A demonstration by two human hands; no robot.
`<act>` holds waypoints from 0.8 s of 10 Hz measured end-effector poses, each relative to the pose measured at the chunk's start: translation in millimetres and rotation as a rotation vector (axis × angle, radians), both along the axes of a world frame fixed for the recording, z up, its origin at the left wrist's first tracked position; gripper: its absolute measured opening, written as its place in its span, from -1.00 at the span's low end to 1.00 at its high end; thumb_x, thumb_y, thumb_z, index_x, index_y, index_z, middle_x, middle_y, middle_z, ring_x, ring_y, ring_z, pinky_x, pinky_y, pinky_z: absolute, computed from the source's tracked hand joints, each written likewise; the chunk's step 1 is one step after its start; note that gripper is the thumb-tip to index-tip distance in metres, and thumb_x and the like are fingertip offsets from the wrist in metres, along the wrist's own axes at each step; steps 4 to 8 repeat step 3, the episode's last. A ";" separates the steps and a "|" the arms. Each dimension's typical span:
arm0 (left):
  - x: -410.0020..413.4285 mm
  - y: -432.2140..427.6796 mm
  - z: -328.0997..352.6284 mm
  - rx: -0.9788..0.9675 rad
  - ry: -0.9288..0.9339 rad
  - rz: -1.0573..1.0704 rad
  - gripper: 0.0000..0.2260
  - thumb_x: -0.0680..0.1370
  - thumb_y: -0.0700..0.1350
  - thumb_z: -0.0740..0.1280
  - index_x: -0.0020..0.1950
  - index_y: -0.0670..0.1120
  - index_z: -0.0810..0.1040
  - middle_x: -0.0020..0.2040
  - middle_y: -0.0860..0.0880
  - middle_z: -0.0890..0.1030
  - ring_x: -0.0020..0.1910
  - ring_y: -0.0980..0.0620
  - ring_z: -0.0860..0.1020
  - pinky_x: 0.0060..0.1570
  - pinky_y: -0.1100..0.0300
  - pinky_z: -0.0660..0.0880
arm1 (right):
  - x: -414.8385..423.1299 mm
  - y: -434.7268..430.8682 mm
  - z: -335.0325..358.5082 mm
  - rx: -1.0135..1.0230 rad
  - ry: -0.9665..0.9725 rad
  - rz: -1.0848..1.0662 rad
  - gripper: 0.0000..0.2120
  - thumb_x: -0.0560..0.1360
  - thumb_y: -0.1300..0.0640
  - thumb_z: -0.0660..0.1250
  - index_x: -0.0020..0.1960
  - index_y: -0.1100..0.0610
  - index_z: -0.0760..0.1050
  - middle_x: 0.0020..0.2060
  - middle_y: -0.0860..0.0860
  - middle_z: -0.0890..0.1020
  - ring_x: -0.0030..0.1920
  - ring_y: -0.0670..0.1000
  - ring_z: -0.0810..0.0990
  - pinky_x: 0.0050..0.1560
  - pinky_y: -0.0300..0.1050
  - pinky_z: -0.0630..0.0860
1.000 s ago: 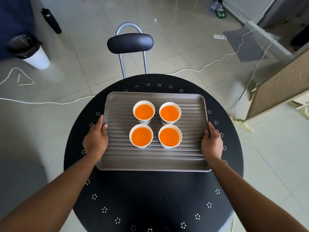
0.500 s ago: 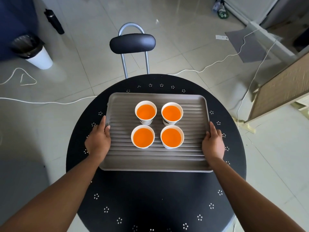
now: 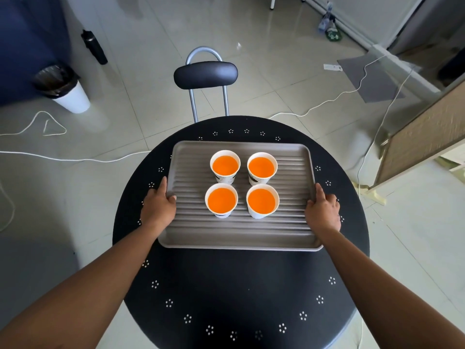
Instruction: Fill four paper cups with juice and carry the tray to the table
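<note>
Tray [image 3: 241, 230]: stayed on surface [image 3: 226, 285], four cups [image 3: 221, 200] full
Left hand [image 3: 157, 206]: grip stayed on left rim
Right hand [image 3: 324, 210]: grip stayed on right rim

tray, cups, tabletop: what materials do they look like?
Tray: probably moulded plastic, matte grey-brown; ribbed floor, rounded raised rim. Cups: paper, white with a rolled lip and a dark print on the side. Table: black top, matte, with small white dot clusters; whether cloth or a painted surface is unclear.

Matt ribbed plastic tray [image 3: 289, 233], white paper cups [image 3: 221, 201], matt black table [image 3: 226, 285], glossy floor tiles [image 3: 276, 59].
</note>
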State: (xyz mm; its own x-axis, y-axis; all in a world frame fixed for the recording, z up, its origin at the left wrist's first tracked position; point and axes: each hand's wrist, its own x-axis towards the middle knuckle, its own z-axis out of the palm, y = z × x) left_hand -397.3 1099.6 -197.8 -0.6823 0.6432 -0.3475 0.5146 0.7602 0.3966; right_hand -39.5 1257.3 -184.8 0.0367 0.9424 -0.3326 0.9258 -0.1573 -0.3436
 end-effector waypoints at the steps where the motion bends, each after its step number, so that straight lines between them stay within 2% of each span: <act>1: 12.5 -15.4 0.3 0.030 0.035 -0.022 -0.42 0.63 0.03 0.21 0.60 0.08 0.04 0.40 -0.17 0.33 0.39 -0.18 0.32 0.21 -0.15 0.45 | 3.1 -11.0 5.7 -0.030 -0.002 0.021 -0.41 0.60 0.06 0.14 0.58 0.02 0.05 0.44 0.17 0.28 0.43 0.22 0.24 0.35 0.20 0.30; 3: 39.7 -65.9 2.9 0.153 0.148 -0.090 -0.43 0.62 0.04 0.23 0.58 -0.06 0.14 0.43 -0.16 0.36 0.41 -0.17 0.30 0.25 -0.09 0.43 | 11.8 -53.2 20.0 -0.034 0.023 0.028 -0.37 0.55 0.07 0.16 0.58 0.07 0.06 0.50 0.12 0.27 0.47 0.20 0.24 0.44 0.18 0.19; 8: 39.7 -65.9 2.9 0.153 0.148 -0.090 -0.43 0.62 0.04 0.23 0.58 -0.06 0.14 0.43 -0.16 0.36 0.41 -0.17 0.30 0.25 -0.09 0.43 | 11.8 -53.2 20.0 -0.034 0.023 0.028 -0.37 0.55 0.07 0.16 0.58 0.07 0.06 0.50 0.12 0.27 0.47 0.20 0.24 0.44 0.18 0.19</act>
